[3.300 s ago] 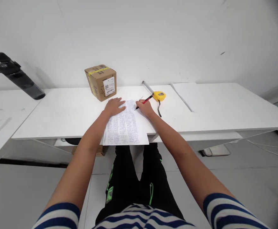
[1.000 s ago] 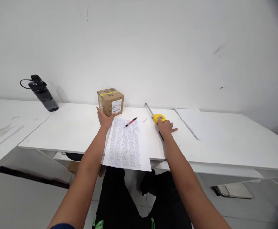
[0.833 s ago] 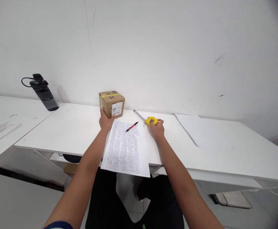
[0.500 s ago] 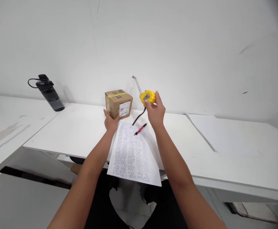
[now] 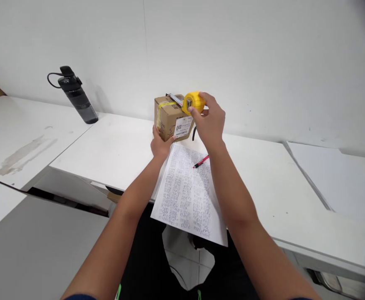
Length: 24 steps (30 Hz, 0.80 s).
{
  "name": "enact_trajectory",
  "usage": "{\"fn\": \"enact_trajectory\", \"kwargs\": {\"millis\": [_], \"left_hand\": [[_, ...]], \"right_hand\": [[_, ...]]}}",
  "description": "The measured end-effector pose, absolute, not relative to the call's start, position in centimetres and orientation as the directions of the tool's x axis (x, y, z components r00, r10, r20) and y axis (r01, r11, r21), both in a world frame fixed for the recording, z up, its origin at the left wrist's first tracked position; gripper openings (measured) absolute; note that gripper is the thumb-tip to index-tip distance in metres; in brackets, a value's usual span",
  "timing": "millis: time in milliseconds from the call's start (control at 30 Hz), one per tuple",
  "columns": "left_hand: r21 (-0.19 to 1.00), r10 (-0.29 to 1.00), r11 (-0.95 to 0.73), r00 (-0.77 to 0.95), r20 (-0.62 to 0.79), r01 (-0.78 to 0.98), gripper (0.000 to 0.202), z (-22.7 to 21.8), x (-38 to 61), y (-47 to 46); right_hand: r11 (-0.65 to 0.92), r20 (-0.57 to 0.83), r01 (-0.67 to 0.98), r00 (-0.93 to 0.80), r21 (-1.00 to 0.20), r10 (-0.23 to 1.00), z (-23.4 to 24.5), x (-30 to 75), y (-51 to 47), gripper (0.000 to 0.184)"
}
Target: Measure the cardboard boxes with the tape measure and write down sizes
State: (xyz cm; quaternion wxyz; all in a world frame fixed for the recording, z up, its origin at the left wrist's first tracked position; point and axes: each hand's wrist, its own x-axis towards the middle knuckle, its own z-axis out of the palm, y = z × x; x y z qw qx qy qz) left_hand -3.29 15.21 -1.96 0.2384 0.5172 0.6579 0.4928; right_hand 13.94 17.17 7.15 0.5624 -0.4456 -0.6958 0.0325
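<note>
A small cardboard box (image 5: 168, 121) with yellow tape and a white label stands on the white table by the wall. My left hand (image 5: 161, 143) grips its lower front, thumb and fingers on either side of the near corner. In my right hand (image 5: 212, 118) is a yellow tape measure (image 5: 194, 103), held at the box's upper right edge. A short length of its blade (image 5: 175, 99) lies across the box top, its end hook near the far edge. The black strap (image 5: 194, 133) of the tape measure hangs beside the box.
Handwritten paper sheets (image 5: 185, 191) overhang the table's front edge, with a red and black pen (image 5: 201, 161) on them. A dark water bottle (image 5: 78, 98) leans at the left in view. White sheets (image 5: 351, 175) lie at the right. The wall (image 5: 247, 50) rises behind.
My right hand has brought the tape measure down and left to the box, and its blade now lies over the top. My left hand keeps hold of the box. The view has shifted.
</note>
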Motion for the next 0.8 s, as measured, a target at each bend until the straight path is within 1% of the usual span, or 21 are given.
{"fn": "enact_trajectory", "kwargs": {"millis": [67, 133, 233, 400, 500, 667, 800], "left_hand": [[0.895, 0.916, -0.012, -0.355, 0.189, 0.446, 0.111, -1.9, -3.3, 15.2], [0.892, 0.914, -0.004, -0.36, 0.186, 0.451, 0.111, -1.9, -3.3, 15.2], [0.889, 0.915, -0.006, -0.357, 0.19, 0.458, 0.111, -2.0, -3.4, 15.3], [0.888, 0.911, -0.035, -0.352, 0.217, 0.459, 0.109, -2.2, -3.5, 15.5], [0.884, 0.911, -0.035, -0.35, 0.22, 0.466, 0.106, -2.1, -3.5, 15.4], [0.883, 0.919, 0.002, -0.35, 0.184, 0.469, 0.097, -1.6, -3.5, 15.1], [0.88, 0.931, -0.023, -0.309, 0.192, 0.475, 0.095, -1.6, -3.6, 15.1]], "right_hand": [[0.59, 0.747, 0.619, -0.008, -0.518, 0.665, 7.5, 14.0, 16.7, 0.057], [0.595, 0.743, 0.621, -0.031, -0.51, 0.669, 7.8, 14.0, 16.2, 0.057], [0.617, 0.736, 0.561, -0.022, -0.551, 0.677, 8.1, 13.7, 15.6, 0.053], [0.617, 0.723, 0.489, 0.041, -0.617, 0.69, 8.8, 13.9, 14.8, 0.049], [0.638, 0.749, 0.457, 0.105, -0.62, 0.654, 9.1, 14.8, 14.9, 0.046], [0.701, 0.789, 0.367, 0.232, -0.612, 0.568, 9.1, 17.6, 16.2, 0.05], [0.721, 0.778, 0.292, 0.241, -0.629, 0.581, 9.1, 19.9, 17.1, 0.048]]}}
